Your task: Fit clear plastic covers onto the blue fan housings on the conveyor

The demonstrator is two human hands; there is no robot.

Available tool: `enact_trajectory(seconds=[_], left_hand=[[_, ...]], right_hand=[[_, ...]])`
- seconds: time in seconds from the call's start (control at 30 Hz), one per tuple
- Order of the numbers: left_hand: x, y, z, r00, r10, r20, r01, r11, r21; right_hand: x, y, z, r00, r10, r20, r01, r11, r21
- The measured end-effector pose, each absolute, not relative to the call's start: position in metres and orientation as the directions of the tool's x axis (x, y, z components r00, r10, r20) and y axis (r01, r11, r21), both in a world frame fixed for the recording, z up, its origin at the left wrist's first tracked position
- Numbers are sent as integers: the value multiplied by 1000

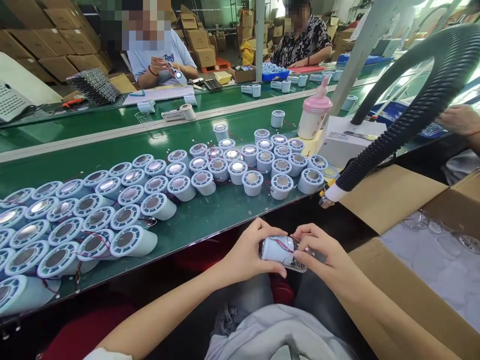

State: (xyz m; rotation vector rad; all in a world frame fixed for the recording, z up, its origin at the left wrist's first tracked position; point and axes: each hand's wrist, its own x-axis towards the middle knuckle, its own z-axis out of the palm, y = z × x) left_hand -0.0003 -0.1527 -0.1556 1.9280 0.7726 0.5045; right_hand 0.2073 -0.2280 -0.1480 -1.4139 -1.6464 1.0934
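Above my lap, my left hand (258,250) wraps round a light-blue cylindrical motor unit (276,250) with thin red and dark wires along its side. A clear plastic housing (299,265) shows at the unit's right end. The fingertips of my right hand (318,247) are closed on that end, by the wires and the clear housing; exactly what they pinch is partly hidden. Many similar light-blue units (152,205) stand in rows on the green bench (195,220) in front of me, several with loose wires.
A black flexible hose (408,125) with a metal nozzle arches at the right. Below it, an open cardboard box (405,195) holds clear plastic parts (420,220). A pink-topped bottle (317,110) stands by a white machine (348,135). Two people (161,55) sit across the bench; another person's hand (459,120) shows at right.
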Motion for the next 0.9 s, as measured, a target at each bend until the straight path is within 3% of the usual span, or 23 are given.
enact_trajectory(seconds=[0.13, 0.27, 0.37, 0.5, 0.6, 0.9], left_hand=[[-2, -153, -162, 797, 602, 61, 208, -367, 906], [-1, -157, -159, 809, 586, -39, 162, -159, 974], [0, -162, -160, 749, 646, -148, 117, 91, 989], [-2, -167, -160, 728, 633, -263, 81, 302, 950], [-5, -169, -154, 751, 610, -254, 133, 237, 962], [-10, -169, -137, 810, 586, -26, 111, -111, 988]], right_hand=[[210, -224, -150, -42, 990, -131, 130, -125, -984], [216, -223, -152, -41, 980, -197, -76, -200, -977], [220, -229, -156, -121, 992, -26, 78, -16, -997], [222, -241, -161, -224, 964, 143, 407, 226, -885], [224, -245, -161, -241, 960, 144, 376, 229, -898], [225, -250, -149, -275, 957, -90, 150, -49, -987]])
